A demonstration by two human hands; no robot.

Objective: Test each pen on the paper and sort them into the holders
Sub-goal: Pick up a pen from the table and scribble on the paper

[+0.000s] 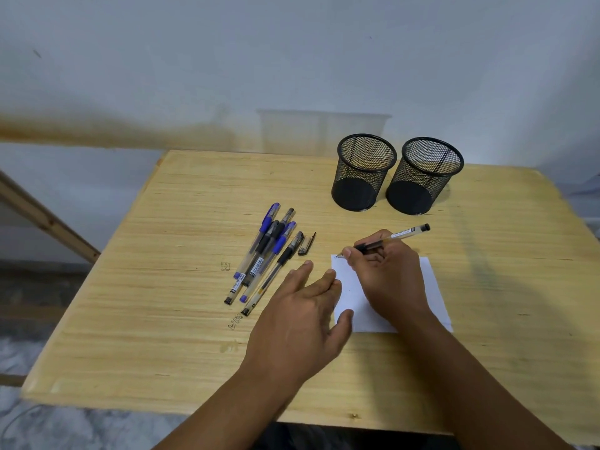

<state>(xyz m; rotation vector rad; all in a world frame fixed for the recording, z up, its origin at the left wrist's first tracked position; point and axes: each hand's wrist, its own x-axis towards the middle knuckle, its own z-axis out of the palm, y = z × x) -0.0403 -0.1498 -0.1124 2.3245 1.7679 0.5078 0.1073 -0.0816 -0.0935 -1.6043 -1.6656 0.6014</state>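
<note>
My right hand grips an uncapped black pen, whose tip touches the top left corner of the white paper. My left hand lies flat with straight fingers, its fingertips and thumb on the paper's left edge. The pen's black cap lies on the table just left of the paper. A bunch of several capped pens, blue and black, lies farther left. Two black mesh holders stand at the back, the left holder and the right holder; both look empty.
The wooden table has bare wood on its left side and along the front edge. A clear plastic bin stands behind the table against the wall. A wooden beam slants at the far left.
</note>
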